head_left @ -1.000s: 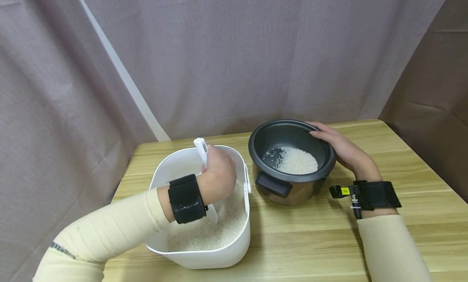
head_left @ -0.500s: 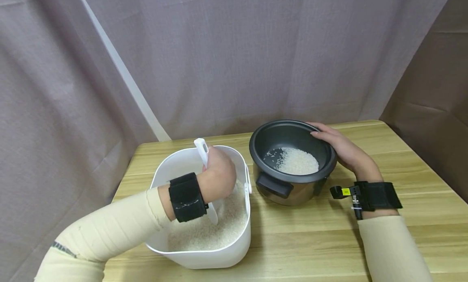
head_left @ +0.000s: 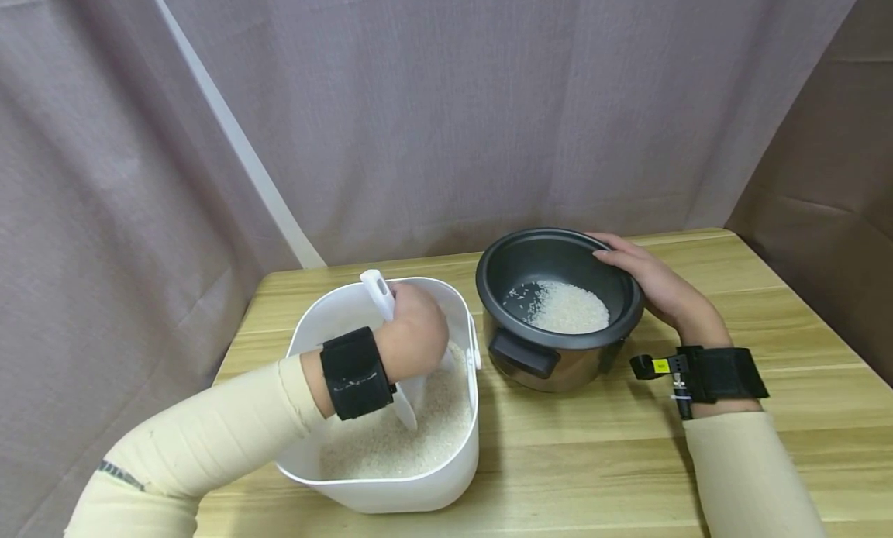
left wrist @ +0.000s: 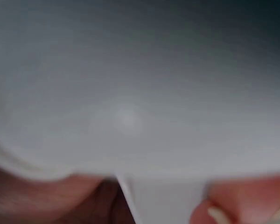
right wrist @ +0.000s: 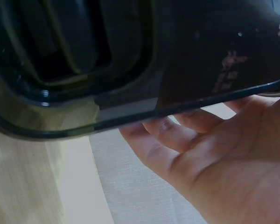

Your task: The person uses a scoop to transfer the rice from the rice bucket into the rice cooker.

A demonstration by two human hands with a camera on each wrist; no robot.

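White uncooked rice (head_left: 391,437) fills the lower part of the white plastic bin (head_left: 391,487) at the near left of the wooden table (head_left: 593,445), and the left hand (head_left: 415,336) is down inside it, fingers curled round the handle of a white rice scoop (head_left: 382,291). The scoop leans steeply, its handle end sticking up past the knuckles and its blade tip (head_left: 408,418) pushed into the grain. From the left wrist the view is mostly a blur of white plastic, with a fingertip (left wrist: 240,200) pressed against the handle.

To the right stands the dark rice cooker pot (head_left: 558,360), with a modest heap of rice (head_left: 567,307) lying on its floor and a few loose grains scattered to the left of it. The right hand (head_left: 652,286) rests on the pot's far right rim, fingers relaxed and laid over the edge rather than clenched; the right wrist view shows the open palm (right wrist: 224,172) just under that rim.

Judging by how things lie, some rice is already in the pot, which is far from full, while the bin holds plenty. The scoop looks to be mid-dig, with no load lifted clear yet.
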